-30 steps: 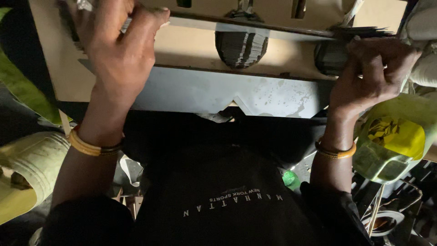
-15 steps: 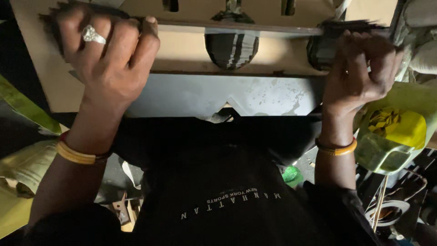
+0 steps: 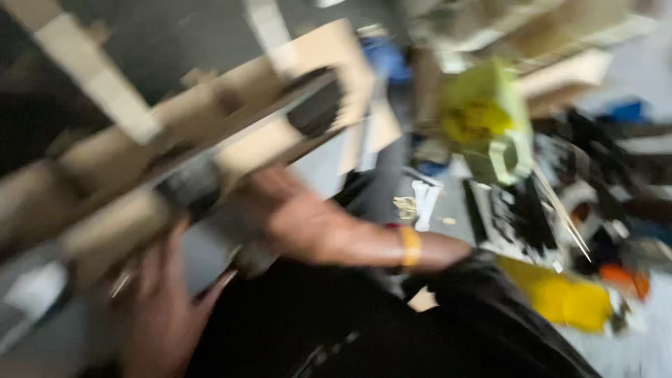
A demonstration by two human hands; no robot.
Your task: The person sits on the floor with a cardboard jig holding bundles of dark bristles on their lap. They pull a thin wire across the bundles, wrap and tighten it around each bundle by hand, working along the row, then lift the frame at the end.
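One blurred wooden panel; two hands; one orange bangle; one yellow-green jug

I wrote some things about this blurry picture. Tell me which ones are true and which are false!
1. Both hands are on the flat wooden piece. True: the left hand touches the wooden panel from below, and the right hand lies against it.
2. The wooden piece lies level. False: it tilts, rising toward the upper right.
3. The right wrist wears an orange bangle. True: the bangle sits on that wrist.
4. The greenish-yellow plastic container is in the right hand. False: the container stands apart, farther back among clutter.
5. The person wears a white top. False: the dark shirt is black.
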